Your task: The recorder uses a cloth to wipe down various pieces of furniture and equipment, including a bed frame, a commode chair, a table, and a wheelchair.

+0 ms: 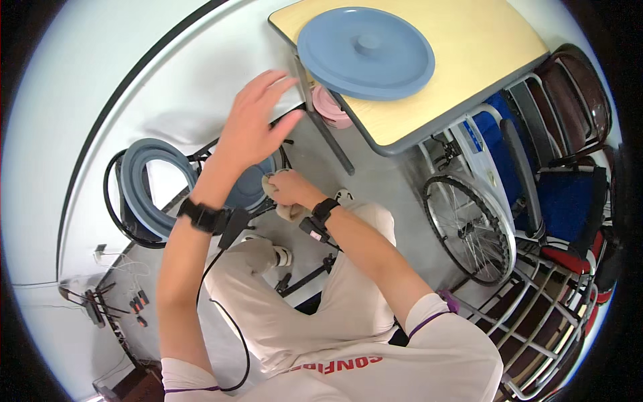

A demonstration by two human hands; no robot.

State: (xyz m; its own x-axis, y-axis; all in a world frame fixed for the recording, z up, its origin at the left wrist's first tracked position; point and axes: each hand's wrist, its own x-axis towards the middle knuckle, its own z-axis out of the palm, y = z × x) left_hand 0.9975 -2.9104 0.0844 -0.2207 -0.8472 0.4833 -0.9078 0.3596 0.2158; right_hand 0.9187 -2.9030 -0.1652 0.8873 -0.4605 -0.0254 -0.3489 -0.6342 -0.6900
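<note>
My left hand (258,118) is raised, blurred, with fingers apart and nothing in it; it is nearest the left edge of the table. Lower down, my right hand (291,187) grips a beige cloth (290,212) that hangs below the fingers. Beside the cloth is a round blue-grey basin or bucket (249,187), partly hidden by my left forearm. A blue-grey oval toilet seat (156,188) stands tilted at the left, against a black frame (111,201). On the yellow table (452,95), a round blue-grey lid (369,65) with a central knob lies overhanging the left edge.
A pink container (331,108) stands on the floor behind the table leg (331,143). To the right is a folded wheelchair with a spoked wheel (467,231), beside a metal rail frame (532,311). Cables and plugs (138,304) lie at the lower left.
</note>
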